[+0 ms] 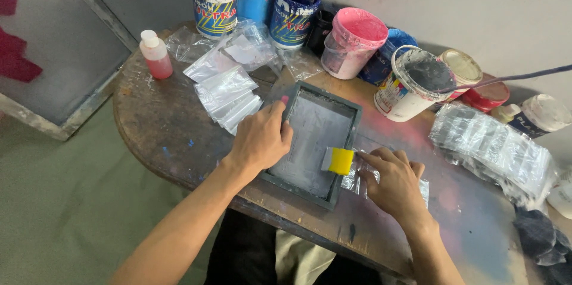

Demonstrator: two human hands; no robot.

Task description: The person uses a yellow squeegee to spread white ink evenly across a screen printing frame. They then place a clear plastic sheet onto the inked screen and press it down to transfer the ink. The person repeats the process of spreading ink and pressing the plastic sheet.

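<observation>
Grey and rigid, the small printing frame [316, 142] lies flat near the front edge of the round, paint-stained table [149, 124], its fine mesh stretched inside a stiff border. The left hand [260, 139] rests palm down on the frame's left rail with fingers curled over the edge, pressing it in place rather than gripping it. The right hand [393, 181] lies just right of the frame, fingers loosely spread and flat on a clear plastic bag [363, 179] that pokes out from under the frame's right side; it closes on nothing. A yellow squeegee [339, 160] sits on the mesh at the frame's right rail, just beside the right fingertips, though whether they touch it I cannot tell.

The frame looks light and stiff, best held by its rails, since the mesh seems easy to dent or smear. The bag is thin, limp and slippery, so it likely handles best pinned flat or pinched at a corner. Paint buckets [411, 85] and stacked bags [494, 151] crowd the far side.
</observation>
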